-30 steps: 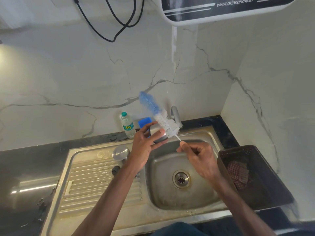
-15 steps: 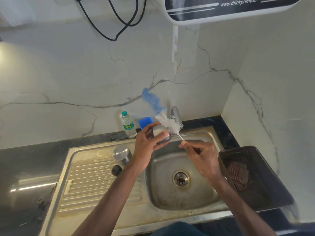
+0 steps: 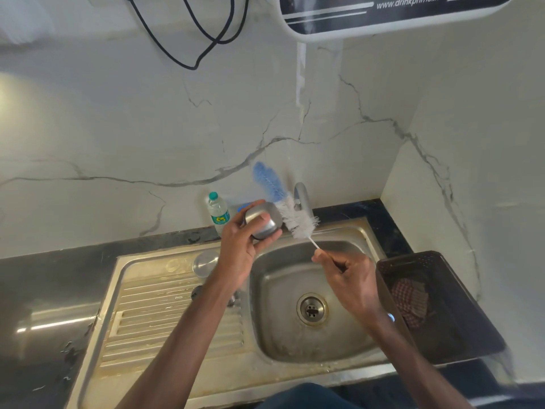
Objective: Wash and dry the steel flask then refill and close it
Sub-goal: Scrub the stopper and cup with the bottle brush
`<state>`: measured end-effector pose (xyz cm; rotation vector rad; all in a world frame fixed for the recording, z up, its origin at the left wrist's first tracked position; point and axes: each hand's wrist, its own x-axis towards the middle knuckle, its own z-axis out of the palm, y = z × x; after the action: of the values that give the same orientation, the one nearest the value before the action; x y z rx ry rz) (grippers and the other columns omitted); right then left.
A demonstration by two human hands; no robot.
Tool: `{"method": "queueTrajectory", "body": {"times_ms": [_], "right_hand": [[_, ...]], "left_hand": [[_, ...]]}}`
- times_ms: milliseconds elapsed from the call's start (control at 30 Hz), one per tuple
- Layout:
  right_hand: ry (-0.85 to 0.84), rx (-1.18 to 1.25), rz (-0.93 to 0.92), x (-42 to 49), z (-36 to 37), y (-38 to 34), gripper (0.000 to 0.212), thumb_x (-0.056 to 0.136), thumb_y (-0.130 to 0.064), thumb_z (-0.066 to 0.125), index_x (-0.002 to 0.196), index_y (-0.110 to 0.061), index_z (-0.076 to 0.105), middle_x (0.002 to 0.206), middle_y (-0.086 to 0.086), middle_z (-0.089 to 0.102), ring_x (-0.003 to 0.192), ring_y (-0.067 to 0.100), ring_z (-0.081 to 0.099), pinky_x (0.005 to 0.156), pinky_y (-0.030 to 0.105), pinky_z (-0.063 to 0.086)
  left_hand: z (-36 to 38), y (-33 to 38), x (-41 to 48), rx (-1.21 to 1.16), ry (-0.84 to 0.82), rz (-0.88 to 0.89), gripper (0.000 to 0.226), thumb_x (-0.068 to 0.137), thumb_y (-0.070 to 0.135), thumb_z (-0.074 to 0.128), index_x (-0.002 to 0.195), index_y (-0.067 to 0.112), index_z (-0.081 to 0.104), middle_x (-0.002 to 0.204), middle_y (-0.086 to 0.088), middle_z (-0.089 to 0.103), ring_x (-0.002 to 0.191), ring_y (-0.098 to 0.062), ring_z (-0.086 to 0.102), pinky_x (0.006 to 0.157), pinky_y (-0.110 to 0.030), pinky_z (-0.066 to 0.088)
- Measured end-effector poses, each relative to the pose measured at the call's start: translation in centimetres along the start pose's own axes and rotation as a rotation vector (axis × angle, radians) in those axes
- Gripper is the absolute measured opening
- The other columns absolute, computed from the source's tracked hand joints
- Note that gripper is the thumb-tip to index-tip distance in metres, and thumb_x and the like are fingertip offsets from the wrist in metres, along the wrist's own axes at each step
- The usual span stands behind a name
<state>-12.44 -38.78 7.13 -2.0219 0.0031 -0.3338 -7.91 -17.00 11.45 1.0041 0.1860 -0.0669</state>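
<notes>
So the left hand has its grip curled round a steel cap, held over the back rim of the sink. The right hand has its grip pinching the thin handle of the bottle brush, white bristles right beside the cap. The steel flask stands on the draining board, left of the basin.

Bare forearms, dark blue garment at lower edge
</notes>
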Motion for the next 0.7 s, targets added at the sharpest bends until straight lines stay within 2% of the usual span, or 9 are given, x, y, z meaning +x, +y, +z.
{"method": "queueTrajectory", "body": {"times_ms": [133,200,267,333,400,500,567,633,700], "right_hand": [[0.011,-0.008,0.015,0.0,0.1,0.2,0.014,0.093,-0.031,0.077,0.080,-0.029,0.084,0.049,-0.009,0.060,0.041,0.005,0.047,0.049,0.026,0.036],[0.033,-0.019,-0.032,0.6,0.3,-0.5,0.011,0.093,-0.032,0.077,0.085,-0.030,0.084,0.056,-0.009,0.067,0.045,0.009,0.057,0.046,0.032,0.044],[0.043,-0.019,-0.066,1.0,0.4,-0.9,0.011,0.094,-0.032,0.076,0.086,-0.029,0.084,0.056,-0.006,0.067,0.046,0.014,0.059,0.046,0.035,0.045],[0.042,-0.004,-0.056,0.7,0.4,-0.6,0.012,0.094,-0.030,0.077,0.085,-0.028,0.084,0.054,-0.005,0.065,0.044,0.011,0.056,0.045,0.031,0.042],[0.008,0.039,-0.006,-0.2,0.2,0.2,0.013,0.094,-0.025,0.077,0.084,-0.026,0.084,0.050,-0.005,0.061,0.040,0.005,0.046,0.044,0.024,0.036],[-0.043,0.107,0.050,-1.0,-0.1,0.6,0.016,0.095,-0.022,0.075,0.083,-0.026,0.084,0.049,0.004,0.055,0.042,0.007,0.040,0.043,0.025,0.034],[-0.045,0.132,0.056,-0.7,-0.1,0.0,0.017,0.096,-0.022,0.075,0.082,-0.025,0.084,0.049,0.008,0.055,0.042,0.009,0.040,0.043,0.025,0.033],[-0.040,0.142,0.046,-0.1,0.0,-0.6,0.018,0.096,-0.022,0.074,0.081,-0.024,0.084,0.049,0.010,0.054,0.043,0.010,0.039,0.043,0.026,0.031],[-0.046,0.138,0.033,0.3,0.1,-0.7,0.020,0.097,-0.025,0.073,0.080,-0.025,0.083,0.050,0.013,0.052,0.044,0.010,0.038,0.044,0.028,0.031]], "left_hand": [[0.3,-0.1,-0.7,0.076,-0.065,-0.015,0.048,0.082,0.011,0.076,0.129,0.007,0.068,0.123,-0.013,0.072,0.112,-0.035,0.072,0.085,-0.041,0.064],[0.6,-1.1,-1.2,0.144,-0.112,-0.019,0.047,0.084,0.012,0.075,0.130,0.007,0.066,0.125,-0.016,0.071,0.113,-0.036,0.072,0.087,-0.042,0.063],[1.1,-1.5,-1.5,0.192,-0.141,-0.001,0.046,0.086,0.013,0.075,0.130,0.005,0.065,0.128,-0.019,0.070,0.114,-0.037,0.071,0.088,-0.044,0.062],[1.2,-0.9,-1.2,0.135,-0.131,0.015,0.045,0.086,0.011,0.074,0.129,0.004,0.065,0.123,-0.016,0.072,0.112,-0.033,0.073,0.088,-0.044,0.063],[1.0,0.0,-0.6,0.036,-0.079,0.008,0.046,0.082,0.012,0.076,0.126,0.004,0.067,0.119,-0.015,0.072,0.109,-0.029,0.073,0.086,-0.043,0.064],[0.4,0.4,-0.2,0.015,-0.037,-0.013,0.048,0.080,0.015,0.077,0.124,0.001,0.066,0.116,-0.017,0.068,0.105,-0.027,0.072,0.087,-0.042,0.064],[0.4,-0.5,-0.7,0.055,-0.080,-0.054,0.045,0.083,0.017,0.077,0.120,-0.003,0.063,0.116,-0.021,0.065,0.107,-0.029,0.071,0.087,-0.042,0.063],[0.6,-1.7,-1.2,0.084,-0.161,-0.095,0.062,0.084,0.021,0.082,0.130,-0.011,0.055,0.132,-0.035,0.058,0.124,-0.043,0.064,0.091,-0.044,0.061],[0.6,-1.7,-1.4,0.064,-0.231,-0.119,0.078,0.078,0.028,0.092,0.136,-0.008,0.055,0.141,-0.034,0.056,0.133,-0.046,0.057,0.096,-0.045,0.059]]}}
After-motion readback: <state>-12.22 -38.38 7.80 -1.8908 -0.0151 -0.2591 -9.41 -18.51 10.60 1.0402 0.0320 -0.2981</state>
